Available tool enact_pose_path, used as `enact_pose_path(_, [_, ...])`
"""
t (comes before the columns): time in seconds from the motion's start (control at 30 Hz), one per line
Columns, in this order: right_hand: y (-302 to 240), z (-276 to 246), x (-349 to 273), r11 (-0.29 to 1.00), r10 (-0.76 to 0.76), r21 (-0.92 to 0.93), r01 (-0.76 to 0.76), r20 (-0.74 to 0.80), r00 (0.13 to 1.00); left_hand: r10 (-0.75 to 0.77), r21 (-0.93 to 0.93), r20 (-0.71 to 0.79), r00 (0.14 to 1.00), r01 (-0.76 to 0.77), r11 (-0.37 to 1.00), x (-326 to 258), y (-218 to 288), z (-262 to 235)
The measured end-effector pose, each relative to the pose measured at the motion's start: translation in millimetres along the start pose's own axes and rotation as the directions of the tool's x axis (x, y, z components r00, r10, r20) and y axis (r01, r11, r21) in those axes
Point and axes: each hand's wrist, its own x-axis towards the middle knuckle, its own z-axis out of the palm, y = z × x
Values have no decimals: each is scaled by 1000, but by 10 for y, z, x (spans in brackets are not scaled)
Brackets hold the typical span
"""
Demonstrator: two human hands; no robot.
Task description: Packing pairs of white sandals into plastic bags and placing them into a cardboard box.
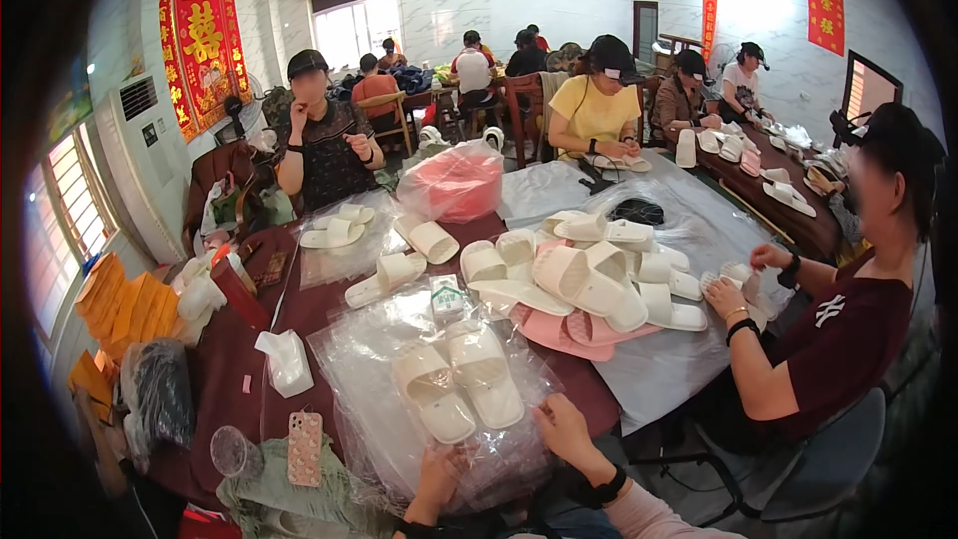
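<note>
Slippers: a pair of cream slide slippers (457, 384) lay side by side inside a clear plastic bag (374, 409), at the near edge of the table, straight ahead of the person.
Handling, as a judgement: the slippers looked light and springy, foam-like, unlikely to break; the bag looked thin, slick and crinkly, so it would likely slide over the soles.
Where to hold: best gripped at the bag's open near edge, or across a slipper's strap through the film.
Left hand: the left hand (439, 474) sat at the bag's near edge, fingers curled onto the film; whether it pinched the film or only pressed on it could not be told.
Right hand: the right hand (564, 429), a dark band at its wrist, lay on the bag's right edge, half open, fingers bent onto the plastic.
Close by: a white wad of tissue (284, 359), a small green and white box (446, 296), a phone in a patterned case (304, 447) and a clear cup (232, 451).
Surface: a table with a dark red cloth (235, 349), partly under loose plastic sheets.
Further out: a heap of cream and pink slippers (589, 284), with a seated person's hands (743, 284) at its right end.
Room: pale walls, red hangings, a window at the back, several more people seated at tables.
</note>
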Motion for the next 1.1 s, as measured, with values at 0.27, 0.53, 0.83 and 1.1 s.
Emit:
enact_pose_path(0.27, [-405,393,-120,819,16,554,-152,242,970,-243,-100,77,967,250,963,12,290,169])
enact_pose_path(0.53, [-858,423,-328,876,-114,482,30,147,983,-283,-11,59,957,284,959,-55,290,264])
enact_pose_path(0.83, [-766,323,-373,845,-534,203,495,380,755,-387,-79,-10,922,385,920,-125,331,284])
enact_pose_path(1.1, [-597,-96,-106,711,-210,699,-78,317,925,-123,-3,16,992,123,992,-101,255,126])
